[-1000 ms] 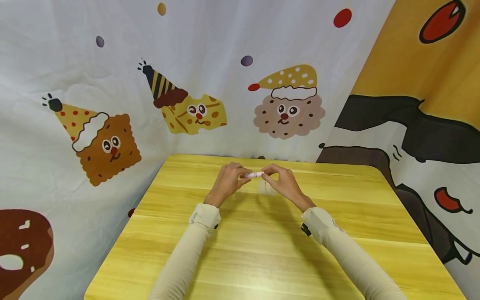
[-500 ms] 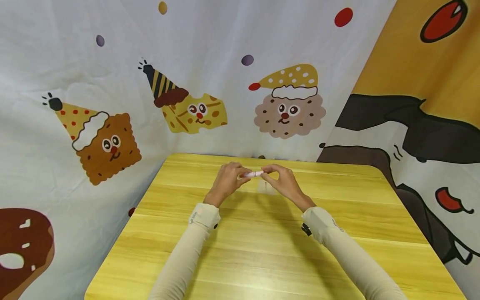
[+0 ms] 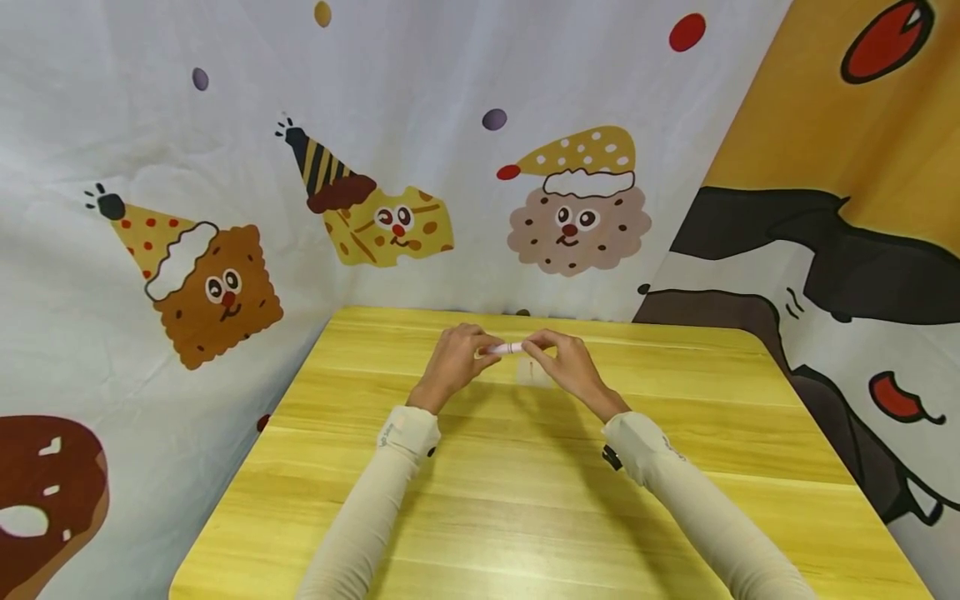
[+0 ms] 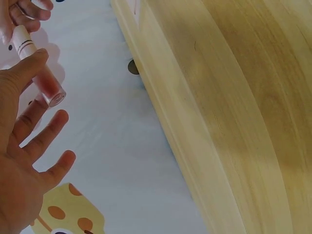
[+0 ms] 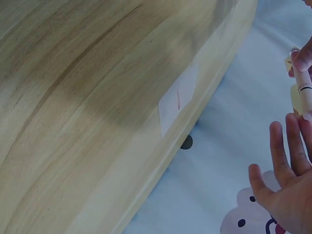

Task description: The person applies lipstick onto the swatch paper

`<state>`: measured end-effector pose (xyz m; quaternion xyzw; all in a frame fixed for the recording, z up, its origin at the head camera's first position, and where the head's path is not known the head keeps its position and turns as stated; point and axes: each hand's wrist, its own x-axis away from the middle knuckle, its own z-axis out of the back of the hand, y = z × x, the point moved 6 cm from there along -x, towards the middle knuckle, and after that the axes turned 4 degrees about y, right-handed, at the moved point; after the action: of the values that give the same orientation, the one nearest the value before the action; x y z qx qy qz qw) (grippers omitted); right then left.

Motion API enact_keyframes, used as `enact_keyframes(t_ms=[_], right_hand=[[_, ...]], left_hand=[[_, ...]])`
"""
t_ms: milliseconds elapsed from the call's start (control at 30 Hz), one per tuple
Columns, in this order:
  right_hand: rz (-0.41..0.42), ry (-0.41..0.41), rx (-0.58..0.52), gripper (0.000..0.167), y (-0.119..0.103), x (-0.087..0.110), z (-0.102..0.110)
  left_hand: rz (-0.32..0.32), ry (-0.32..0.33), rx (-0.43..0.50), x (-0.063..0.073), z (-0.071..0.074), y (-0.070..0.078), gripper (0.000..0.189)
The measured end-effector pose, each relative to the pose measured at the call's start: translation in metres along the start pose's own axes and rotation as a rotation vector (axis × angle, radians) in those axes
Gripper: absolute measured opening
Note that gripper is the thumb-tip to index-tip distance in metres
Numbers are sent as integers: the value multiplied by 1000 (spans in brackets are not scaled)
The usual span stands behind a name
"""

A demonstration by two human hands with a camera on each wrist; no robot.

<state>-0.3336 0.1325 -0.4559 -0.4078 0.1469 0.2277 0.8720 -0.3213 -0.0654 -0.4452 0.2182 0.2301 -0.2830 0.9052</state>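
Above the far part of the table, both hands hold a slim lip gloss tube (image 3: 513, 347) between them. It lies nearly level in the head view. My left hand (image 3: 456, 358) pinches the clear body with thumb and finger; pinkish-red colour shows through it in the left wrist view (image 4: 50, 87). My right hand (image 3: 570, 367) pinches the pale pink cap end, its fingertips covering the tip. Dark rings mark the joint between cap and body. The other fingers of both hands are spread. Whether the cap is seated fully cannot be seen.
Below the hands, a small white paper (image 5: 178, 100) with a red stroke lies near the far edge of the wooden table (image 3: 487, 517). Directly behind that edge hangs a white curtain (image 3: 420, 83) printed with cartoon biscuits and cheese.
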Motion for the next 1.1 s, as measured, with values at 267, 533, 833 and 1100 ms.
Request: enact_keyframes(t_ms=[267,533,833,1100], right_hand=[[29,-30,0,34,2,0,1],[3,-28,15,26,2,0,1],[-13,-12,20,28,4,4,2],[7,9,17,18,4,5,4]], left_hand=[[9,-24,-15,-1,-1,-1,28],[1,-23,-33,-3,0,1,28],[-3,-24,-18,-4,0,3,30],[-12,-10,-21,-3,0,3,28]])
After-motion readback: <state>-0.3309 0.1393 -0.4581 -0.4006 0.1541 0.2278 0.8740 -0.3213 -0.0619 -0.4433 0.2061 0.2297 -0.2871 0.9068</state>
